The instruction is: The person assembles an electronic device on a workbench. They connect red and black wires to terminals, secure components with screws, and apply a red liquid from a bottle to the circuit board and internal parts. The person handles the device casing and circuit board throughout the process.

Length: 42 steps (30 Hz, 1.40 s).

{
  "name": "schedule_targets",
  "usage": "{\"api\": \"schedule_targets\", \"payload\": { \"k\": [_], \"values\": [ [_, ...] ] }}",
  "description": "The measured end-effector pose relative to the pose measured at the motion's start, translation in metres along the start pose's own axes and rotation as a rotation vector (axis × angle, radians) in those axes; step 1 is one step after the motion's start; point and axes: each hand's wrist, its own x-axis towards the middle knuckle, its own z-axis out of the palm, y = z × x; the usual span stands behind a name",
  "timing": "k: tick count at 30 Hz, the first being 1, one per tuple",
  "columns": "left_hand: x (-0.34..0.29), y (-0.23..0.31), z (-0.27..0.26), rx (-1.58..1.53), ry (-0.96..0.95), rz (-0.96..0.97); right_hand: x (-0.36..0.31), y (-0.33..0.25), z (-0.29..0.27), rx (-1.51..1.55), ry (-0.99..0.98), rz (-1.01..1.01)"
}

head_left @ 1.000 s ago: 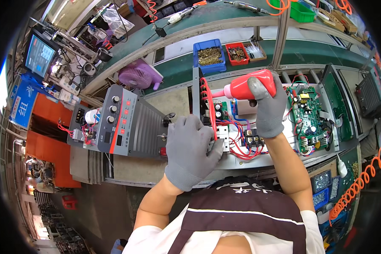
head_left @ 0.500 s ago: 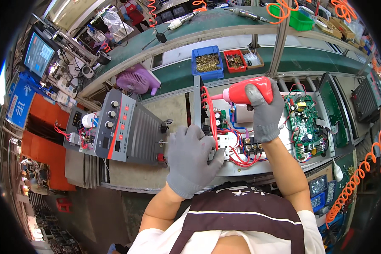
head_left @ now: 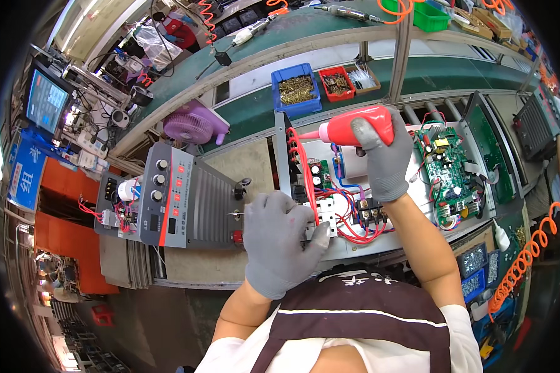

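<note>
Your right hand (head_left: 384, 163) is wrapped tight around the red bottle (head_left: 353, 126). The bottle lies on its side, and its thin tip points to your left, out over the open box of wires (head_left: 348, 205). The red wires (head_left: 305, 180) sit just below that tip. Your left hand (head_left: 279, 244) is lower and closer to you. Its fingers are bent and press down on the near edge of the box, holding nothing. So your right hand is the nearer one to the bottle's tip and the wires.
</note>
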Motion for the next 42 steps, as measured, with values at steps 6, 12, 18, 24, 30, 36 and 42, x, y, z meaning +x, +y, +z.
{"api": "schedule_targets", "payload": {
  "k": [6,12,18,24,30,36,42],
  "values": [
    [0.003,0.0,-0.007,-0.045,0.03,0.03,0.002,0.009,-0.006,-0.007,0.021,-0.017],
    [0.045,-0.044,-0.013,-0.02,-0.296,0.276,0.0,-0.013,-0.031,0.258,0.143,0.119],
    [0.088,-0.07,-0.001,0.11,-0.408,0.442,-0.006,-0.02,-0.06,0.237,0.166,0.184],
    [0.101,-0.077,0.015,-0.058,-0.413,0.526,-0.009,-0.026,-0.058,0.006,0.121,0.186],
    [0.085,-0.084,0.034,-0.292,-0.133,0.421,0.021,-0.014,-0.027,-0.134,-0.028,0.158],
    [0.016,-0.077,0.045,-0.571,0.227,0.175,0.041,0.007,-0.008,-0.294,-0.175,0.154],
    [-0.029,-0.056,0.035,-0.614,0.221,0.194,0.056,0.001,0.0,-0.402,-0.296,0.16]
  ]
}}
